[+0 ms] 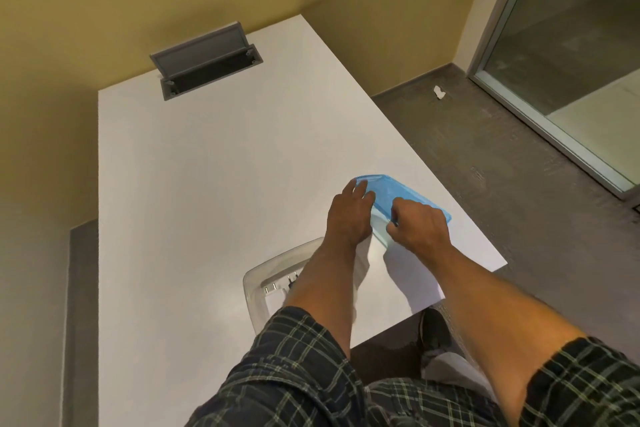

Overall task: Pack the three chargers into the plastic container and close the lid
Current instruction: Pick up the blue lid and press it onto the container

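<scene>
A clear plastic container (258,288) sits on the white table near its front edge, partly hidden under my left forearm. Inside it I see white chargers (277,288) with metal prongs; how many I cannot tell. To its right, the blue translucent lid (388,192) is tilted, its near edge lifted off the table. My left hand (349,215) rests on the lid's left side with fingers spread over it. My right hand (417,222) grips the lid's near edge with curled fingers.
The white table (207,166) has a grey cable hatch (204,59) standing open at the far end by the yellow wall. The table's right edge runs close beside the lid. Grey floor, a small white scrap (439,92) and a glass door lie to the right.
</scene>
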### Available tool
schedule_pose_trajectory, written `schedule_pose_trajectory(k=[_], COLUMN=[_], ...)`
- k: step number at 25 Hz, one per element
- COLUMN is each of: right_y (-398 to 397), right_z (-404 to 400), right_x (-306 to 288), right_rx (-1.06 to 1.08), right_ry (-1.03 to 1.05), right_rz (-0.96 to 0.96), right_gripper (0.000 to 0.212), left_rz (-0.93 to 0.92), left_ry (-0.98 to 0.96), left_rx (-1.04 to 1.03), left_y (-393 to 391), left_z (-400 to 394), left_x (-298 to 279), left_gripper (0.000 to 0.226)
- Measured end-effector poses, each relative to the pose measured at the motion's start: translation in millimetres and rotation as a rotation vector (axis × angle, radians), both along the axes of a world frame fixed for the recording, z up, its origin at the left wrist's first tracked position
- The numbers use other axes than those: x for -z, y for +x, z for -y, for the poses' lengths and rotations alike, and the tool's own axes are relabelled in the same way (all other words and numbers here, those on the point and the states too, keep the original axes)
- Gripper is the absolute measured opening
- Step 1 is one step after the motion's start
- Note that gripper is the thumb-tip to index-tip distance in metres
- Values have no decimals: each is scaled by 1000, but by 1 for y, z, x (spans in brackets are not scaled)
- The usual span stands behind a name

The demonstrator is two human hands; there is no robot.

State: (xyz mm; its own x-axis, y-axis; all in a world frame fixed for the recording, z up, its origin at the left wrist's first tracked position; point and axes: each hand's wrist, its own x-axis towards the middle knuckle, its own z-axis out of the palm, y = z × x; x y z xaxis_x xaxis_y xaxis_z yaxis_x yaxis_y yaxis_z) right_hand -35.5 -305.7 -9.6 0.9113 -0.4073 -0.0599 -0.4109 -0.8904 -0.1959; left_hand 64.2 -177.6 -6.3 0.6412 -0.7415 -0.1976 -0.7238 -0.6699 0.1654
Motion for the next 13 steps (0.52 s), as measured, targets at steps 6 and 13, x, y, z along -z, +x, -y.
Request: schedule_pose_trajectory(k=[6, 13], right_y=[34, 63], right_z=[-25, -73], right_x=[-33, -52], right_rx=[18, 68], right_ry=[135, 636], right_rz=[282, 443], right_gripper=[27, 34], left_rz=[-11, -391], left_ry=[-286, -432], left_rx=[-379, -821], left_y=[22, 28], left_z=[-43, -108], left_x=[-40, -44], left_gripper=[80, 105])
